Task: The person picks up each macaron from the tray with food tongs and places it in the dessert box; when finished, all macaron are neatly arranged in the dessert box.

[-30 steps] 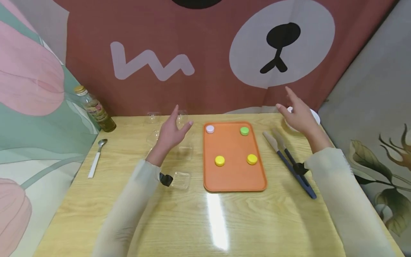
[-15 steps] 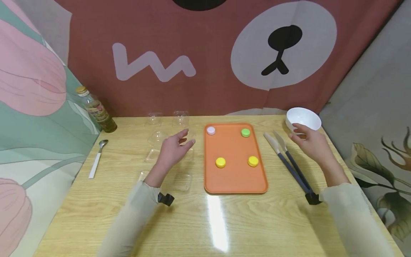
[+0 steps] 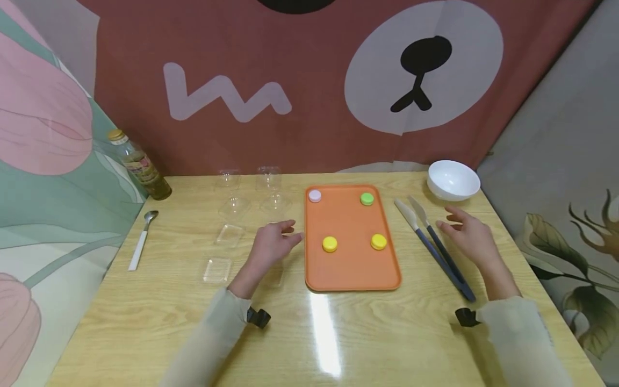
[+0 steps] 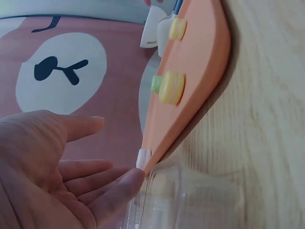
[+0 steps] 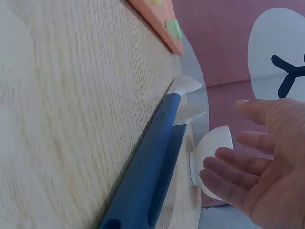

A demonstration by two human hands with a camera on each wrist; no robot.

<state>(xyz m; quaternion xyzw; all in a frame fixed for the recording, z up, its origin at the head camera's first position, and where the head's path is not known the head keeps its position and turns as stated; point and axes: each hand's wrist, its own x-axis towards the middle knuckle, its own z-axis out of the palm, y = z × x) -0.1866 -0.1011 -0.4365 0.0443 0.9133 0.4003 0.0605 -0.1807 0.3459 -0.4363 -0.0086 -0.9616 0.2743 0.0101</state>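
Observation:
My left hand (image 3: 271,247) hovers at the left edge of an orange tray (image 3: 353,271), fingers relaxed and holding nothing. Under and beside it stand several clear plastic containers (image 3: 216,270); one clear container (image 4: 162,195) shows below the fingers in the left wrist view. On the tray lie two yellow macarons (image 3: 330,244), a green macaron (image 3: 367,199) and a pale pink macaron (image 3: 315,196). My right hand (image 3: 474,239), empty with loosely bent fingers, is just right of blue-handled tongs (image 3: 442,258). A white bowl (image 3: 453,180) stands behind that hand.
At the back left stands a bottle (image 3: 145,172) of yellowish liquid with a gold cap. A spoon (image 3: 141,244) with a white handle lies at the table's left side. Printed cloth (image 3: 319,107) hangs right behind the table (image 3: 271,349).
Both hands have drawn back toward me and lower. The right hand has left the front of the bowl, and the left has come closer to the tray. The objects stay put.

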